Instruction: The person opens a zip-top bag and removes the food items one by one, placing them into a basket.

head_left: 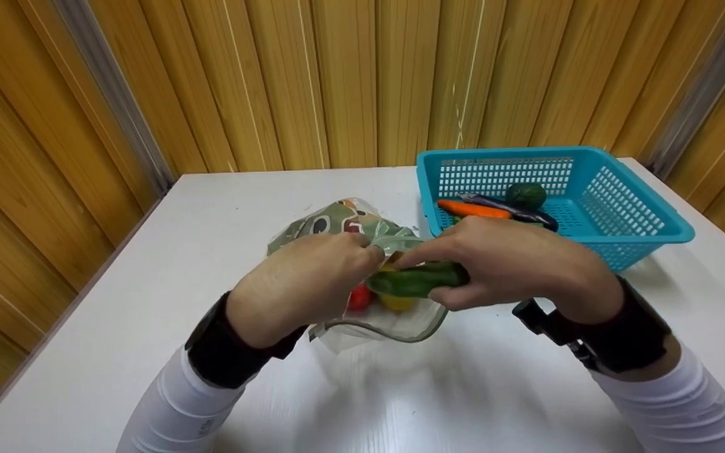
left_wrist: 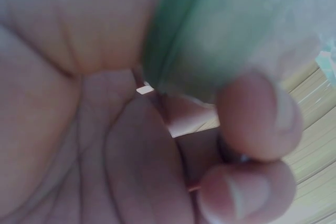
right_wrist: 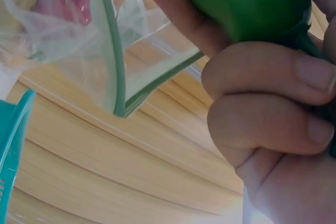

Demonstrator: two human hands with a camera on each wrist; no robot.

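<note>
A clear plastic bag [head_left: 371, 220] with a cartoon print and a green rim lies on the table, its mouth towards me. My left hand [head_left: 312, 277] pinches the bag's upper edge; close up in the left wrist view, the green rim [left_wrist: 170, 30] runs between thumb and fingers. In my right hand [head_left: 513, 261] is a long green pepper [head_left: 417, 280], held by its stem end with the tip at the bag's mouth. Inside the bag are a red item [head_left: 359, 298] and a yellow item [head_left: 398, 302], both partly hidden, kinds unclear.
A turquoise plastic basket [head_left: 636, 238] stands at the back right of the white table [head_left: 211, 233]. It holds a carrot [head_left: 472, 209], an eggplant [head_left: 541, 218] and a dark green, avocado-like item [head_left: 526, 195]. Wood-patterned panels [head_left: 337, 82] rise behind.
</note>
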